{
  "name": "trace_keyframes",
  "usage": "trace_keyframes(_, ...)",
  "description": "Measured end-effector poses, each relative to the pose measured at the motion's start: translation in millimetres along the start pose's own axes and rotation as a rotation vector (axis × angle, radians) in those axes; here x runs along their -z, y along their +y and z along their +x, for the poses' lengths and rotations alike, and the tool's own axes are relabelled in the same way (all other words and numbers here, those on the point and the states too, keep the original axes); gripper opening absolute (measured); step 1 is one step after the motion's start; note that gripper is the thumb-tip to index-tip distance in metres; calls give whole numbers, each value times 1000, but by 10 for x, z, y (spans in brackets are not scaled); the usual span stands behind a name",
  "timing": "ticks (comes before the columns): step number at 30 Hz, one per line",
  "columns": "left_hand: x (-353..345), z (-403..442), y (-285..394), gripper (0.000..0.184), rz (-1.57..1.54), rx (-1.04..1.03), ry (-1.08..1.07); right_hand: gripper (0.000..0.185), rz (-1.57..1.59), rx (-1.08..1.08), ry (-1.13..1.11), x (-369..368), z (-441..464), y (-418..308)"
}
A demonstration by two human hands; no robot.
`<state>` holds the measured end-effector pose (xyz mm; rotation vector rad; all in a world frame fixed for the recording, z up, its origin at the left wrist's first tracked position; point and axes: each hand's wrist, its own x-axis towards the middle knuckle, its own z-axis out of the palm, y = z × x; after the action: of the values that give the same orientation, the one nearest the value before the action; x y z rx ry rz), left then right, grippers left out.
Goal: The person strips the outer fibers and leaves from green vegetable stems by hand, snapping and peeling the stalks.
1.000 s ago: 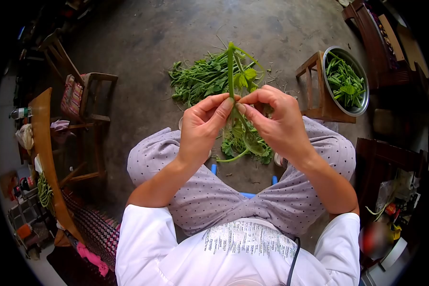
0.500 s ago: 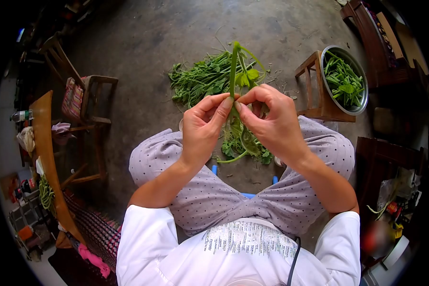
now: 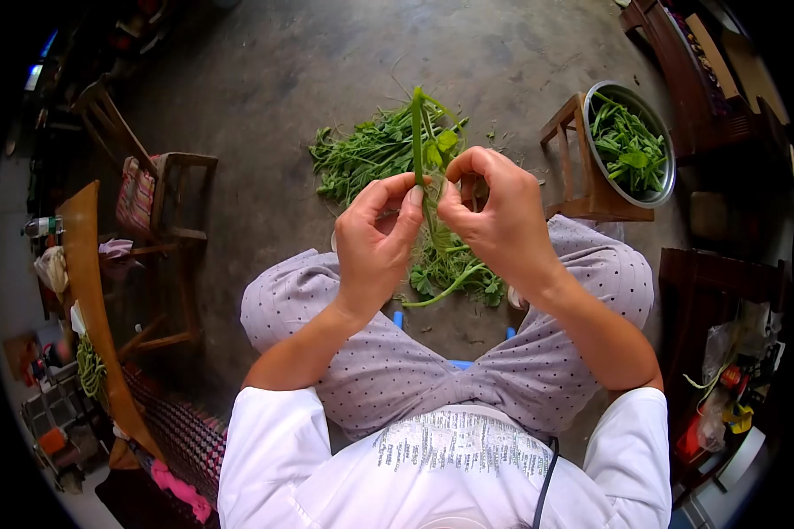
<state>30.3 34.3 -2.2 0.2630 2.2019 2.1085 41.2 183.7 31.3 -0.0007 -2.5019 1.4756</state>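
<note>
Over the gap between the person's knees, I have both hands in my head view, raised well above the concrete floor [image 3: 273, 79]. The left hand [image 3: 375, 229] pinches a green leafy-vegetable stem [image 3: 417, 132] between thumb and forefinger, its other fingers curled; the stem stands nearly upright above that grip, with yellow-green leaves [image 3: 439, 148] just to its right. The right hand [image 3: 503, 212] is just beside it, apart from the left, thumb and forefinger brought close at the tips; from here I cannot tell whether a thin strand is caught between them. Beyond the hands I see a large pile of greens [image 3: 353, 159] lying on the floor, and lower, between the feet, a smaller heap of trimmings [image 3: 468, 280] with one pale bent stem [image 3: 450, 289] across it. Off to my right, a round metal basin [image 3: 672, 167] rests tilted on a wooden stool [image 3: 602, 189], and cut green stems [image 3: 626, 145] lie inside it. On my left are a wooden chair [image 3: 163, 189] with a striped cloth [image 3: 135, 196] and the edge of a wooden table [image 3: 88, 247]. Dotted trousers [image 3: 370, 370] cover the spread legs below the forearms.
</note>
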Motion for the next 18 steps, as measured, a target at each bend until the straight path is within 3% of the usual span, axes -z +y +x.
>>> trace_keyframes(2, 28, 6, 34, 20, -65, 73, -61, 14, 261, -145, -15, 24, 25, 49)
trace_keyframes(4, 59, 31, -1, 19, -168, 121, -88, 14, 325, -152, -61, 98, 93, 150)
trace_keyframes(6, 88, 64, -26, 19, -271, 169, -111, 13, 745, -359, -166, 187, 157, 161)
trace_keyframes(8, 102, 90, -31, 20, -408, 287, -145, 15, 901, -354, -237, 239, 199, 223)
trace_keyframes(11, 141, 80, -12, 21, -385, 343, -184, 23, 1372, -375, -223, 320, 254, 292)
trace_keyframes(16, 187, 24, -7, 19, -414, 418, -308, 22, 1486, -419, -58, 498, 343, 339)
trace_keyframes(18, 190, -6, 47, 17, -499, 566, -358, 19, 1524, -382, -53, 574, 391, 430)
